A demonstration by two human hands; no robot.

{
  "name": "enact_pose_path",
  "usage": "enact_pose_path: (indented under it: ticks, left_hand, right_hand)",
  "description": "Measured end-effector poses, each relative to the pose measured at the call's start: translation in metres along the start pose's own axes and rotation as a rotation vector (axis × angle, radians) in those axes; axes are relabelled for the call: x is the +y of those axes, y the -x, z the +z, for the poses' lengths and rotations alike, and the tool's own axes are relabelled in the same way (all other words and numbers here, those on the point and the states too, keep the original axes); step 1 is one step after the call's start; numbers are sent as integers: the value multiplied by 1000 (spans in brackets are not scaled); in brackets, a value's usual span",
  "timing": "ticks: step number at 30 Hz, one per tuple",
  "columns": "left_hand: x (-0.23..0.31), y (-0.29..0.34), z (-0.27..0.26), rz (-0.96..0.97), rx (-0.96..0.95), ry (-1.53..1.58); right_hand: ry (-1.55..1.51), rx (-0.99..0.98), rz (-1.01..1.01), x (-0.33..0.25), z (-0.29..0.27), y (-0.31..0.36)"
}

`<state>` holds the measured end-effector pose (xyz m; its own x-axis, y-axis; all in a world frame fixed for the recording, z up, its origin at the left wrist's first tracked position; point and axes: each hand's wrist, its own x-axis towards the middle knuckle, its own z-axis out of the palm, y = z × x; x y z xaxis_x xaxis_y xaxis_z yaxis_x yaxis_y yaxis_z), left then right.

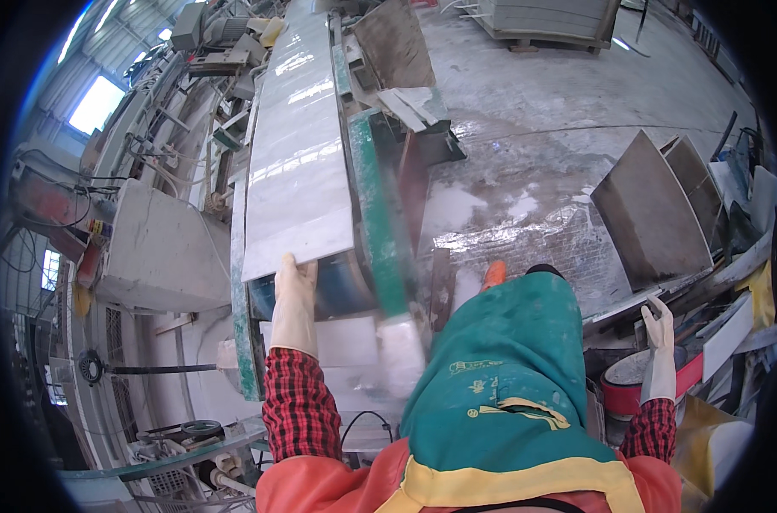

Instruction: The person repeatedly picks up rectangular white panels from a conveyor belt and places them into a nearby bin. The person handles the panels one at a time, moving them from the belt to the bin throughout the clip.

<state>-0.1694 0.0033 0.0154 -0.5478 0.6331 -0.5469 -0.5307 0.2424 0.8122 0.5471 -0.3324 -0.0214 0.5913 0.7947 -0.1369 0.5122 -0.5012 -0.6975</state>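
Observation:
A long white slab [298, 209] with a wet shine lies along the conveyor, its near end reaching the dark blue roller [341, 286]. My left hand [295, 295], in a cream rubber glove, grips that near edge, with fingertips showing on top; the part under the slab is hidden. Off to the right, my right hand [659, 342] wears a matching glove and holds nothing, its fingers loosely bent and apart. It hangs beside the upright boards, above a red-rimmed bucket [621, 399].
A green rail [378, 214] borders the conveyor on its right. Brown slabs [658, 214] lean at the right, with scrap pieces behind them. A pale block-shaped housing [162, 248] stands on the left. The grey floor [534, 137] looks wet. A pallet stack [542, 19] stands far off.

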Motion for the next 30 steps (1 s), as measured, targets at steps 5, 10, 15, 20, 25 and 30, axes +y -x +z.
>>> enact_pose_path:
  ticks: [5,10,15,20,25,30]
  left_hand:
    - [29,0,-9,-159,-103,-516]
    - [25,6,-7,-214,23,-451]
    - [28,5,-11,-182,-22,-539]
    - [28,17,-11,-24,-73,-657]
    - [15,-43,-51,5,-223,-821]
    - [29,-15,-56,265,-247,-1172]
  right_hand:
    - [-62,-21,108,-44,0,13]
    - [-37,-41,0,-4,-4,-5]
    - [1,6,5,15,-21,-14]
    - [374,326,-64,19,-63,-12]
    - [826,531,-49,22,-112,-1]
    - [934,674,169,72,-147,21]
